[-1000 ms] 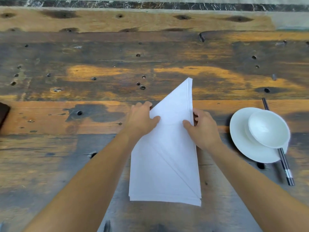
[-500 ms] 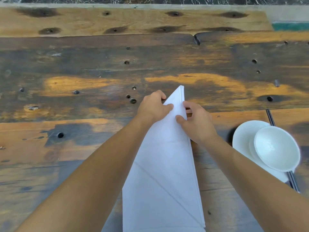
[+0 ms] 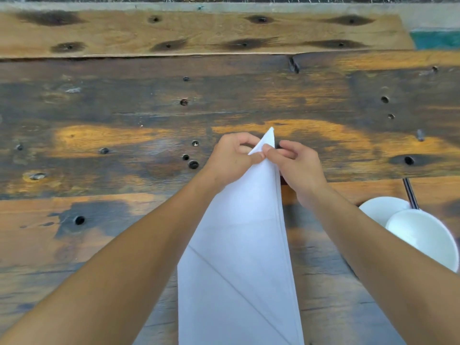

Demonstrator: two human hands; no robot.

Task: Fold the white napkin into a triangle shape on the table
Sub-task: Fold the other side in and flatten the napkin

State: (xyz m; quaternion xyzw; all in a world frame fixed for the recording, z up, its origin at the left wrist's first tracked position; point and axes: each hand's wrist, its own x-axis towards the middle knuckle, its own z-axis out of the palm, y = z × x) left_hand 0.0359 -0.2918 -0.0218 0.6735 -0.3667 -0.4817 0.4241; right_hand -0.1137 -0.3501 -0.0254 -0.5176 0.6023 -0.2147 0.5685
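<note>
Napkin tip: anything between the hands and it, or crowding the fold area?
Nothing visible. Both the left hand and the right hand already pinch the white napkin just below its tip. The bowl, plate and chopsticks sit off to the right on the table, apart from the cloth.

no readable text, labels or numbers

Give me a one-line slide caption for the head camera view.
Both hands, left hand and right hand, pinch the tip of a folded white napkin on a weathered wooden table.
</note>
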